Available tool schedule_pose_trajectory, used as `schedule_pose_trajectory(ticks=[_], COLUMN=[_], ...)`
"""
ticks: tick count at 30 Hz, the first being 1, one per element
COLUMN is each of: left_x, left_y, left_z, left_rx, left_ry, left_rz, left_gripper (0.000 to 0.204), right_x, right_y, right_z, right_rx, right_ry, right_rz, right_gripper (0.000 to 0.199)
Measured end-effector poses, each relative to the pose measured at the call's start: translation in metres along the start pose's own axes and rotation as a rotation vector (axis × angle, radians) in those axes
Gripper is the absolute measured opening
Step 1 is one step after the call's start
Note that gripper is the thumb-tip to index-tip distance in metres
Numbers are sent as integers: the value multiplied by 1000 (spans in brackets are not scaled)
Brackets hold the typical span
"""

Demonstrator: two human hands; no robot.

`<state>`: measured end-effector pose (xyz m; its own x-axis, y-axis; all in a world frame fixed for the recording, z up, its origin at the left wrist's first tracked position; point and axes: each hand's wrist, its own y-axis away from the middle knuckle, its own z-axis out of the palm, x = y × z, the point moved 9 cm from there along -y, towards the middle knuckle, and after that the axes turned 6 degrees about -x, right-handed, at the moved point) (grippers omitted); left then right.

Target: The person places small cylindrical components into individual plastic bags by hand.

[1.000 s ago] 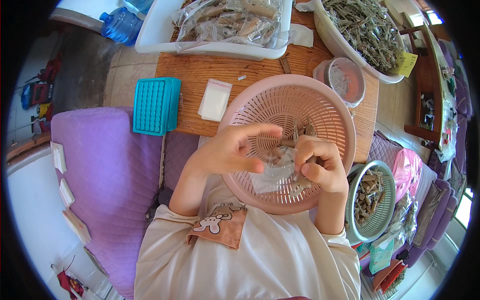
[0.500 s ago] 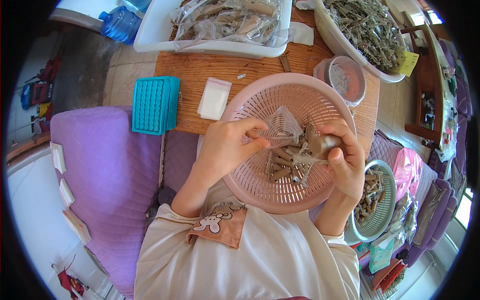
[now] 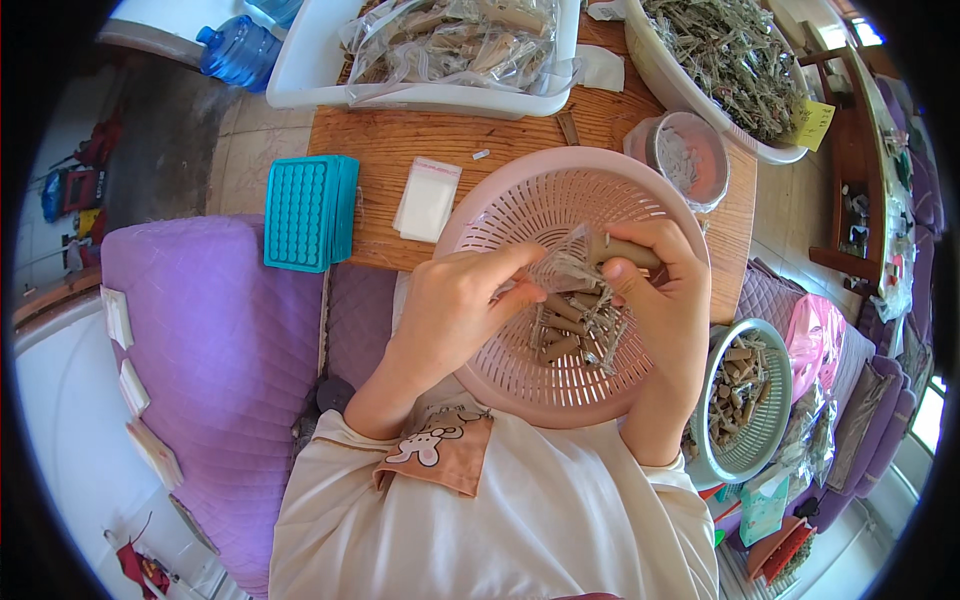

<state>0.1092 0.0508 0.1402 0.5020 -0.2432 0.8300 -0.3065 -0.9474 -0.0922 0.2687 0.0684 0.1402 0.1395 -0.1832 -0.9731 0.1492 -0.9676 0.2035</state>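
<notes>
Brown roll (image 3: 630, 251) moved to bag (image 3: 562, 266) (inside right grip (image 3: 668, 298)).

Angles both bare forearms (image 3: 390, 390) inward toward the pink basket (image 3: 580, 158). Pinches with the left hand (image 3: 465, 295) at the left rim (with thumb opposite forefinger and back turned upward). Curls the right hand (image 3: 675, 280) above the basket near its right rim, with bent fingers and a thumb extended toward the left.

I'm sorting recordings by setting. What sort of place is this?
Probably a home living room doubling as a workspace: purple quilted covers lie over what looks like seating, a wooden table bears a white tub of plastic bags, and a pink basket holds brown cylinders.
</notes>
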Motion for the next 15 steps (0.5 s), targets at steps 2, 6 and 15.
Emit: schedule_pose_trajectory(ticks=[2,6,15], left_x=[0,4,-4], left_y=[0,-1,-4], left_z=[2,4,14], left_rx=[-3,8,-139], left_ry=[-22,-65,112], left_rz=[20,65,-84], left_gripper=[28,30,31], right_x=[2,2,9], right_y=[-1,1,-1], right_z=[9,12,14], right_rx=[-118,-152,-166], right_ry=[75,108,174], right_rz=[40,57,77], right_gripper=[22,20,22])
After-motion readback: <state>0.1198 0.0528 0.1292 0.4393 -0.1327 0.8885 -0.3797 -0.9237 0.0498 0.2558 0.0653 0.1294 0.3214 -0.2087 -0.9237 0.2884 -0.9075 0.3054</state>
